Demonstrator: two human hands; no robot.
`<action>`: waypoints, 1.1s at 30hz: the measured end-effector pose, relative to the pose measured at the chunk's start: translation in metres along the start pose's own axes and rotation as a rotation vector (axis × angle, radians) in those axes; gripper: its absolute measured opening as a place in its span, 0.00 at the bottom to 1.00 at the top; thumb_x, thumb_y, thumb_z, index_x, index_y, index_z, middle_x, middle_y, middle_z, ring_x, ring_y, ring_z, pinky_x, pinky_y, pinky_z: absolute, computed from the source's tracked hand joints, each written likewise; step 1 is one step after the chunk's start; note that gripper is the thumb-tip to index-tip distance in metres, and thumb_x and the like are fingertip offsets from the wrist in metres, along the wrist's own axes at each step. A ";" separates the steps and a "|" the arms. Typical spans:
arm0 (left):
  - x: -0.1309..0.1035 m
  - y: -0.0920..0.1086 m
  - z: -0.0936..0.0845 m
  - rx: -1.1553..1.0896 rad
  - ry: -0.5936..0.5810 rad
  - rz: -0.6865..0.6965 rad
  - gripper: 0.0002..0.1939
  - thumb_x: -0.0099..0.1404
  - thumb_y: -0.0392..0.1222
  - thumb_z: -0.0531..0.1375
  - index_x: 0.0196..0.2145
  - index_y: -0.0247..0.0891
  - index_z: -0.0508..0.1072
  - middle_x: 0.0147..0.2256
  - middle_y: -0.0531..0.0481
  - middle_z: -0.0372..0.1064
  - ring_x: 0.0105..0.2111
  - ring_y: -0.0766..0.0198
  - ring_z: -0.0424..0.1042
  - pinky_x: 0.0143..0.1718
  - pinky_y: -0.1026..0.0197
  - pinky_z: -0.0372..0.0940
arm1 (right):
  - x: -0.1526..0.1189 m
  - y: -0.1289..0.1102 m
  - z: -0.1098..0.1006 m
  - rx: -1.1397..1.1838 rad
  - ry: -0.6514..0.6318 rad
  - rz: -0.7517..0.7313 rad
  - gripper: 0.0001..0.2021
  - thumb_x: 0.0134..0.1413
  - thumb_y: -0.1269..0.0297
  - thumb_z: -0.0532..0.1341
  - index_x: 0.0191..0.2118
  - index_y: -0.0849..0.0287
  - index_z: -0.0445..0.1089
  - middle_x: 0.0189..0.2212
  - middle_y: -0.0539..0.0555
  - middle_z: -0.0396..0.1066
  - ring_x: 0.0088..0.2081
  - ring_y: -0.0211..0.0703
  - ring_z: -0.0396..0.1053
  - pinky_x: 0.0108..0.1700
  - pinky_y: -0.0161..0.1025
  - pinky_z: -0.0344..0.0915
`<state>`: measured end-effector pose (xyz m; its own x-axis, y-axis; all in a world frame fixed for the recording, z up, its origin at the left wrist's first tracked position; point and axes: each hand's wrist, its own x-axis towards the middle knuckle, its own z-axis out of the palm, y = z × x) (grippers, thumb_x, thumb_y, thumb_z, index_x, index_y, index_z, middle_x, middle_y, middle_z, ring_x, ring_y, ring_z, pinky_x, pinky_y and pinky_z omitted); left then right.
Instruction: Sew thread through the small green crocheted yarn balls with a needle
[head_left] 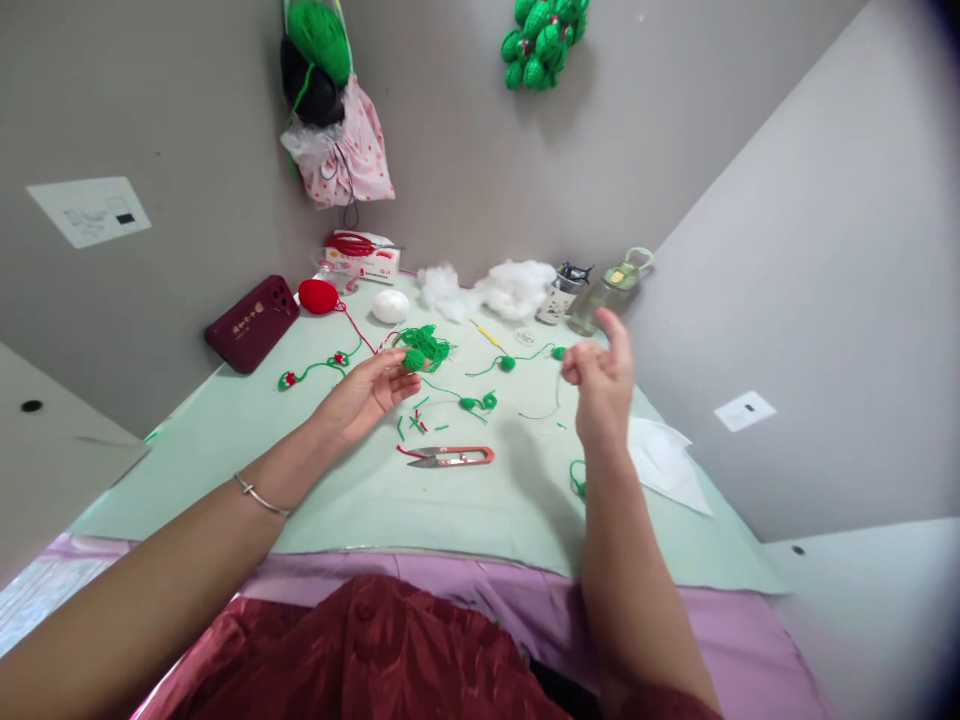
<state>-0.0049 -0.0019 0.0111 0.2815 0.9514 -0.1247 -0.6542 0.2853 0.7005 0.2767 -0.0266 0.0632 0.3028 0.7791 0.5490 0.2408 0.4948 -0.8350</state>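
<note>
My left hand (376, 393), palm up, holds a small green crocheted ball (413, 360) at its fingertips, in front of a tangle of green yarn (431, 345). My right hand (602, 380) is raised above the right side of the table, index finger pointing up and the other fingers curled in. Whether a strand is pinched in it is too fine to make out. Thread snips (454, 457) with orange handles lie between my forearms, near short green and red yarn scraps (418, 420). A green piece (469, 403) with a yarn tail lies beyond them.
Behind are white stuffing (516, 288), a white ball (391, 306), red yarn (319, 296), a yellow hook (490, 336), a pen cup (559, 300) and a bottle (609, 298). A phone (253, 323) stands left; white sheets (666, 463) lie right. Green yarn hangs on the wall.
</note>
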 end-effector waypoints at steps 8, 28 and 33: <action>-0.008 -0.003 0.006 0.128 -0.142 -0.020 0.07 0.68 0.35 0.61 0.38 0.31 0.78 0.37 0.44 0.79 0.35 0.63 0.79 0.44 0.62 0.75 | -0.046 -0.009 0.059 -0.157 -0.440 -0.025 0.04 0.58 0.64 0.65 0.33 0.57 0.75 0.28 0.50 0.68 0.30 0.37 0.63 0.33 0.37 0.61; -0.013 -0.007 0.010 0.429 -0.191 0.063 0.15 0.56 0.44 0.73 0.40 0.39 0.81 0.36 0.51 0.76 0.38 0.64 0.75 0.50 0.58 0.68 | -0.059 -0.010 0.068 -0.280 -0.549 -0.003 0.05 0.58 0.67 0.63 0.31 0.56 0.74 0.26 0.49 0.64 0.29 0.37 0.61 0.34 0.38 0.58; -0.012 -0.008 0.007 0.556 -0.184 0.148 0.17 0.53 0.42 0.73 0.42 0.41 0.82 0.36 0.50 0.76 0.37 0.63 0.72 0.43 0.62 0.65 | -0.056 -0.006 0.070 -0.123 -0.535 0.166 0.06 0.54 0.61 0.65 0.30 0.57 0.74 0.27 0.49 0.66 0.28 0.37 0.60 0.32 0.37 0.58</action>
<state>0.0014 -0.0168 0.0117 0.3644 0.9268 0.0910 -0.2441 0.0008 0.9698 0.1934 -0.0466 0.0347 -0.1553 0.9448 0.2886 0.3449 0.3257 -0.8803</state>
